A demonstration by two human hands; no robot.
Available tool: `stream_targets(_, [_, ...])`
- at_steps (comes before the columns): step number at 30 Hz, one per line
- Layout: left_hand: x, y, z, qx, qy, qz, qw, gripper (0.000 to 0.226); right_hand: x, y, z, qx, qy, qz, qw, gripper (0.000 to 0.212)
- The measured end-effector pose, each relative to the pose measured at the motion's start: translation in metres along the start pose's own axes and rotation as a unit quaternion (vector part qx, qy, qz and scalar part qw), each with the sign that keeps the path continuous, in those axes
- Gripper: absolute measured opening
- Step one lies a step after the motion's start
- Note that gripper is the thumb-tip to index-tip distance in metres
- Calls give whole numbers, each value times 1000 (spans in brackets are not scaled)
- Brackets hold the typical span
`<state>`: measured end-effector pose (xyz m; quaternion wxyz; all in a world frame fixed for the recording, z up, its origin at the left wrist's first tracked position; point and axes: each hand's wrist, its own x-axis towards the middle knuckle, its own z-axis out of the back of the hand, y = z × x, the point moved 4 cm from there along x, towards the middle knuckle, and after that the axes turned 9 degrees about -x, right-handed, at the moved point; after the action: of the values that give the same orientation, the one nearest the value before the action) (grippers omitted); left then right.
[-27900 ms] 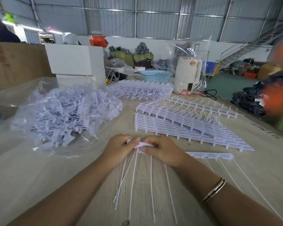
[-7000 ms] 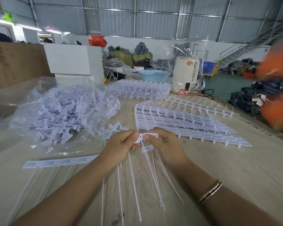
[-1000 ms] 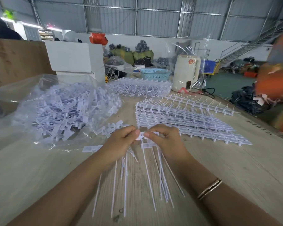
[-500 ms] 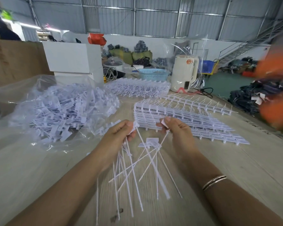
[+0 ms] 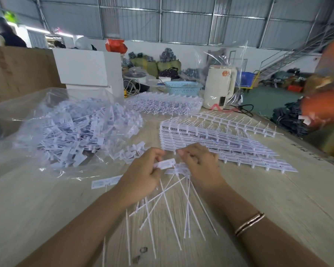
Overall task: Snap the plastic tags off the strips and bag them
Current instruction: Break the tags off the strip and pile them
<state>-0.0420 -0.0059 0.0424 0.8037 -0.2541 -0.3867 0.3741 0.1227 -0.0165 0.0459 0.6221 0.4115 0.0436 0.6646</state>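
Fingers of left hand (image 5: 141, 175) and right hand (image 5: 199, 162) pinch loose tags (image 5: 165, 163), gathering snapped ones; next, probably into the bag (image 5: 52, 120).

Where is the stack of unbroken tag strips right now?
In the head view, the stack of strips lies on the table, right of centre, just beyond the right hand.

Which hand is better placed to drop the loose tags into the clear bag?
Left, probably. The left hand pinches a loose tag and is nearer the clear bag; the right hand lies on the far side.
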Motion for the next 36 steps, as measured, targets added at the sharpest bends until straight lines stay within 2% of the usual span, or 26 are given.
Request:
stream_targets(3, [-2,-8,-6,38,6,-72,997,33,-7,15,-11,-7,92,26,995,26])
stream_targets(5, [-1,-9,-6,49,3,-94,994,33,-6,15,-14,17,125,26,992,24])
stream_targets(9, [3,0,1,76,15,-27,997,16,-9,15,-7,212,126,-21,969,22])
stream_targets(12, [3,2,3,63,28,-6,998,32,-10,12,-8,222,141,-38,964,24])
stream_targets(15, [4,-1,6,-40,23,14,999,32,-12,12,-8,249,169,-47,952,22])
stream_targets(18, [5,-1,6,-118,11,51,992,33,-9,17,-7,273,140,-23,951,21])
stream_targets(21, [6,1,6,-187,-13,79,979,34,-6,20,-4,226,81,-2,971,29])
stream_targets(25, [4,-1,3,-237,-30,72,968,40,-7,21,-4,193,46,18,980,19])
stream_targets(27, [5,0,5,-264,-53,86,959,44,-6,20,-1,245,14,1,969,14])
stream_targets(29, [6,2,13,-265,-72,85,958,45,-5,13,3,330,-22,-63,942,15])
stream_targets(31, [5,4,20,-243,-76,75,964,43,-6,3,5,367,-10,-107,924,17])
stream_targets(33, [5,7,24,-224,-77,74,969,39,-5,-6,5,299,14,-117,947,18])
stream_targets(36, [4,9,20,-188,-54,69,978,29,2,-18,3,46,32,-98,994,23])
